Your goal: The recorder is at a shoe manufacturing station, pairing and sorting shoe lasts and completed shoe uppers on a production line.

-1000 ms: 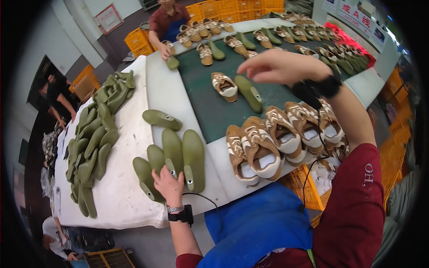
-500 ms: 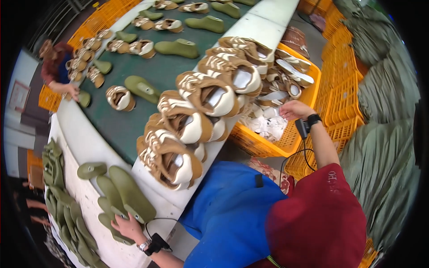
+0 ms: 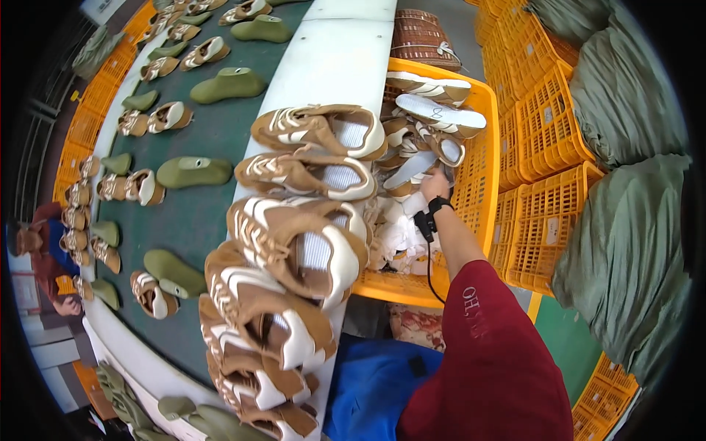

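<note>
A red-sleeved right arm stretches forward from the lower edge, elbow nearly straight, a black strap and cable at the wrist. The right hand (image 3: pixel 435 184) reaches down into an orange crate (image 3: pixel 482 147) beside the table, its fingers buried among the shoe parts — whether they grip anything cannot be told. The left hand is out of the picture.

Inside the crate lies a heap of white soles (image 3: pixel 441 114) and half-made brown shoes, the hand touching the pile near its middle. Just left of the crate, along the white table edge (image 3: pixel 331 59), a row of tan-and-white sneakers (image 3: pixel 294 242) lies stacked one against the next, running from the lower edge up toward the crate's far end.

Beyond the row, a dark green belt (image 3: pixel 213 140) carries more sneakers and olive-green shoe forms (image 3: pixel 193 172), spaced well apart. At the far left a person in a red top (image 3: pixel 40 253) works at the belt's other side.

To the right, stacks of orange crates (image 3: pixel 544 125) stand near grey-green sacks (image 3: pixel 625 242) — bulky, piled against each other. A brown woven basket (image 3: pixel 421 33) sits past the crate's far end.
</note>
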{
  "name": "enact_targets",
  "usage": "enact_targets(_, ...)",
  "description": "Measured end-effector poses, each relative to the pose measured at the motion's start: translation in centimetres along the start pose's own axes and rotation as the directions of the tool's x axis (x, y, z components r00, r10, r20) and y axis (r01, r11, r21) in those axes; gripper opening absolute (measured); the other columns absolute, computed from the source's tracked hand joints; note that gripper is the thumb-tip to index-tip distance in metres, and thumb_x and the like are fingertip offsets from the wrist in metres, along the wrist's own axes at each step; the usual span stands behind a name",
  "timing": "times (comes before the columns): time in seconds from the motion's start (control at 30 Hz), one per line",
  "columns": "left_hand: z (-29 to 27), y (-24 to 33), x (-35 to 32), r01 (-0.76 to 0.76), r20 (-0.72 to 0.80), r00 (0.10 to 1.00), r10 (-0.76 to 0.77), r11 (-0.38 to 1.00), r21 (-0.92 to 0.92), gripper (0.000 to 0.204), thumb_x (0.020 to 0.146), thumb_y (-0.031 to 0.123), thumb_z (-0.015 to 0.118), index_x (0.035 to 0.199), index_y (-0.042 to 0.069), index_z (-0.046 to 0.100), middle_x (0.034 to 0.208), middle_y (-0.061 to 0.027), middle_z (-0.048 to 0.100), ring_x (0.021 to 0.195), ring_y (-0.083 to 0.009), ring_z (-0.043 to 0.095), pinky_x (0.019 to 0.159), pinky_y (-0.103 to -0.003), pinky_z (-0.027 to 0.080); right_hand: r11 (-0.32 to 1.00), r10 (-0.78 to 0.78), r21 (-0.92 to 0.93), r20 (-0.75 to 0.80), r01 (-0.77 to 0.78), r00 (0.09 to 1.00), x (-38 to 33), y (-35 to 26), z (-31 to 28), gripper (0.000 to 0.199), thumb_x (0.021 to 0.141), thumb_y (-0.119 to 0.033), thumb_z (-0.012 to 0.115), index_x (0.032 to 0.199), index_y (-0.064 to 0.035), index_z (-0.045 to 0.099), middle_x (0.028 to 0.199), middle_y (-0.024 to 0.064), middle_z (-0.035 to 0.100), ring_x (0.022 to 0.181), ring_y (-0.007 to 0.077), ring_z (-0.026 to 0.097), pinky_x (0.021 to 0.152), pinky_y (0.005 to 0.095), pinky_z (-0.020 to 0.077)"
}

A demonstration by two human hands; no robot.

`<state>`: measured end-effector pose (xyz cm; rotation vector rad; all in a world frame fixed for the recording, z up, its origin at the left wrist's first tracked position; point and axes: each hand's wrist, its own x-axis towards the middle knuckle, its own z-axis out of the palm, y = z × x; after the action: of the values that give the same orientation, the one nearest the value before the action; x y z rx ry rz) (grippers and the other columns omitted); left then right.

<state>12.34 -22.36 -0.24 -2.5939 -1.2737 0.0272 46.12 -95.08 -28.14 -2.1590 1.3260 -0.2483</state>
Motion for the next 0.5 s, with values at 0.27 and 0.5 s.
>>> enact_targets(0.27,1.8,-1.1,1.8,-0.159,-0.017,0.986,0.165,0.973,0.169,0.051,0.085,0.041,0.055,0.119,0.003,0.054,0.125,-0.0231,0.046,0.113,-0.0372,0.043,0.094,-0.045,0.035,0.772,-0.153,-0.536,0.365,0.341,0.918,6.2,1.5,-6.9,0.03,0.078,-0.012,0.055,0.108,-0.008,0.058,0.113,0.018,0.057,0.097,0.0312,0.061,0.079,0.0416,0.0507)
enact_targets(0.5,5.4,-6.2,3.3,-0.22,-0.043,0.97,0.238,0.944,0.246,0.045,0.086,0.037,0.054,0.117,0.005,0.056,0.124,-0.0233,0.047,0.112,-0.0371,0.044,0.093,-0.045,0.036,0.614,-0.291,-0.431,0.655,0.661,0.697,-1.7,-1.6,-6.7,0.025,0.069,-0.023,0.062,0.082,-0.0026,0.065,0.085,0.0188,0.066,0.082,0.0327,0.064,0.075,0.0411,0.0519)
